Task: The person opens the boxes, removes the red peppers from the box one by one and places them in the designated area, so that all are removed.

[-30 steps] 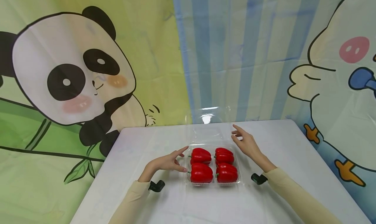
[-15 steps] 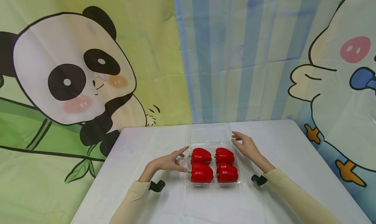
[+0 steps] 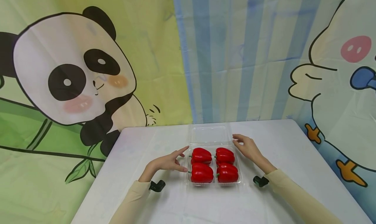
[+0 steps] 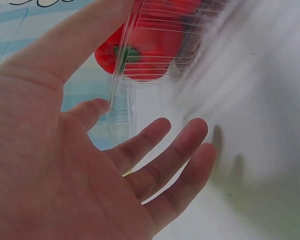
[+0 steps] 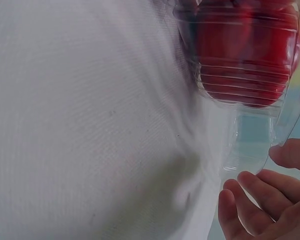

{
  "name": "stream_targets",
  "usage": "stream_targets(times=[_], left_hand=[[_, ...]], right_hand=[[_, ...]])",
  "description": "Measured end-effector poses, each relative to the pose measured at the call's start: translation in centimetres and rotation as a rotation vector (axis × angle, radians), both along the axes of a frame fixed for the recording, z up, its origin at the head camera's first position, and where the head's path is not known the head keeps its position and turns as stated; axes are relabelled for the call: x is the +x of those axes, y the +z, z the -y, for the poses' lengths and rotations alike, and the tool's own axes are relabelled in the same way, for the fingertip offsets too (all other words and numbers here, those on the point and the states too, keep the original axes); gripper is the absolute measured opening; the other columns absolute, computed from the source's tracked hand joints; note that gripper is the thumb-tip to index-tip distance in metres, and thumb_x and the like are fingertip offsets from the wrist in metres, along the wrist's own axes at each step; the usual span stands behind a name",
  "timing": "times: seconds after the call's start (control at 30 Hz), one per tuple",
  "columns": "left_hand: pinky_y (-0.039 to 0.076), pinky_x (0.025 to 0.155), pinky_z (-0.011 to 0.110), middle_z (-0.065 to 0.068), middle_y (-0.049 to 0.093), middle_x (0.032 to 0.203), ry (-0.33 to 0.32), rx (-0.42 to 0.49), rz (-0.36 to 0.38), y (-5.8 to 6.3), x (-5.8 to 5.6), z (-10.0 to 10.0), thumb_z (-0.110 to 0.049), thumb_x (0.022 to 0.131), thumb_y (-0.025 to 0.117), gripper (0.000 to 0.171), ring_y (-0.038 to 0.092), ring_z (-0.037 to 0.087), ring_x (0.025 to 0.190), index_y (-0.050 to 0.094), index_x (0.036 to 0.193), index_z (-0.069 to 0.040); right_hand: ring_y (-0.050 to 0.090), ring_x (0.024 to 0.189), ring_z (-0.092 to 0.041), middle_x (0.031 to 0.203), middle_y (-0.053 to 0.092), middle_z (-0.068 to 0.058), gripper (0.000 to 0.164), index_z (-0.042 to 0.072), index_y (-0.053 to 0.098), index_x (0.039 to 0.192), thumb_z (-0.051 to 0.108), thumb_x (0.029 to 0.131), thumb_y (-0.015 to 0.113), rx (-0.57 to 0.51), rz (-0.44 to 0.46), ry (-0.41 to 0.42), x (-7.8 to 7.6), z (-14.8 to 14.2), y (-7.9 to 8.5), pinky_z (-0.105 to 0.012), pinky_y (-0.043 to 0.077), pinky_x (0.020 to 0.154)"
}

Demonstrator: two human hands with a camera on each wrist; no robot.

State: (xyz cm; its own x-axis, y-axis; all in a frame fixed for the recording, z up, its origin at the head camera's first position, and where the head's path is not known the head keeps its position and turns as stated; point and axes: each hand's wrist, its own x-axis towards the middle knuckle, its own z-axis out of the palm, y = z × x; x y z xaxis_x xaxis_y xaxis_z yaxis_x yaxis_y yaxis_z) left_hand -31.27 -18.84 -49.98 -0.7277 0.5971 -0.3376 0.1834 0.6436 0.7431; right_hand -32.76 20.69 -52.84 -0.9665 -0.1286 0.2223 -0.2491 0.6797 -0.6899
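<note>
A clear plastic clamshell box (image 3: 213, 184) lies open on the table, with several red bell peppers (image 3: 201, 173) in two rows in its base. Its see-through lid (image 3: 210, 134) is folded flat toward the far edge. At the left side is my left hand (image 3: 167, 162), its thumb and index finger spread along the rim; the left wrist view has the other fingers (image 4: 175, 160) extended and holding nothing. My right hand (image 3: 248, 149) stays by the far right corner, near the hinge. In the right wrist view its fingertips (image 5: 245, 177) are loosely bent beside the plastic; contact is unclear.
The white table (image 3: 164, 204) ends shortly behind the lid, in front of a curtain (image 3: 223, 70) printed with cartoon animals. A small black wrist camera (image 3: 157, 186) sits on the left wrist and another black camera (image 3: 260, 181) on the right.
The lid has gone from standing tilted up to lying back flat on the table. My right hand has lowered slightly beside it. The left hand has stayed in place.
</note>
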Motion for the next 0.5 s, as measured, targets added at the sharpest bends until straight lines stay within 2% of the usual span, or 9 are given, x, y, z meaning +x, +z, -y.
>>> stream_targets(times=[0.5], left_hand=[[0.05,0.094,0.04,0.012,0.041,0.147,0.02,-0.002,0.017,-0.06,0.04,-0.05,-0.041,0.086,0.079,0.101,0.063,0.017,0.1,0.013,0.162,-0.035]], right_hand=[[0.062,0.119,-0.044,0.138,0.059,-0.026,0.044,-0.001,0.054,0.141,0.019,0.102,0.058,0.002,0.052,0.021,-0.12,-0.06,0.12,-0.052,0.055,0.092]])
